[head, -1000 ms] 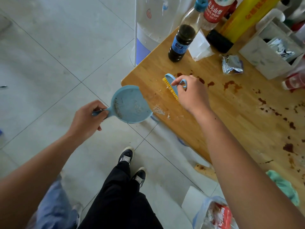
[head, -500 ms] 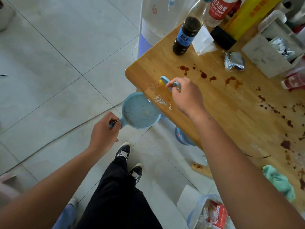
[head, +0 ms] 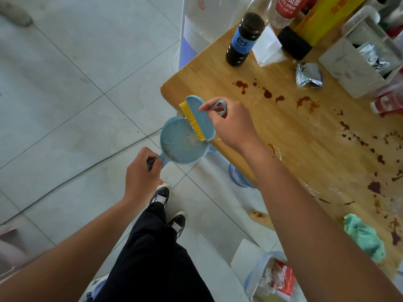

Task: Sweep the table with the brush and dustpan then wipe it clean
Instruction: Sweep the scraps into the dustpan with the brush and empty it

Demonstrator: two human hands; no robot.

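Note:
My right hand [head: 234, 124] grips the loop handle of a small blue brush [head: 201, 115] with yellow bristles. The bristles hang past the wooden table's [head: 294, 136] near-left edge, over the round blue dustpan [head: 180, 142]. My left hand [head: 141, 174] holds the dustpan's short handle and keeps the pan just below the table edge. Pale crumbs lie inside the pan under the bristles. Dark red-brown stains dot the tabletop. A crumpled green cloth [head: 364, 237] lies on the table's near right part.
At the table's far end stand a dark sauce bottle [head: 245, 39], a yellow bottle [head: 314, 25], a foil wrapper [head: 308, 75] and a white box [head: 357, 59]. A blue tub [head: 238, 176] sits under the table, a plastic bag [head: 272, 277] on the tiled floor by my feet.
My right hand has drawn the brush to the table edge and over the dustpan. The crumbs that lay near the edge are now in the pan, which my left hand raised closer.

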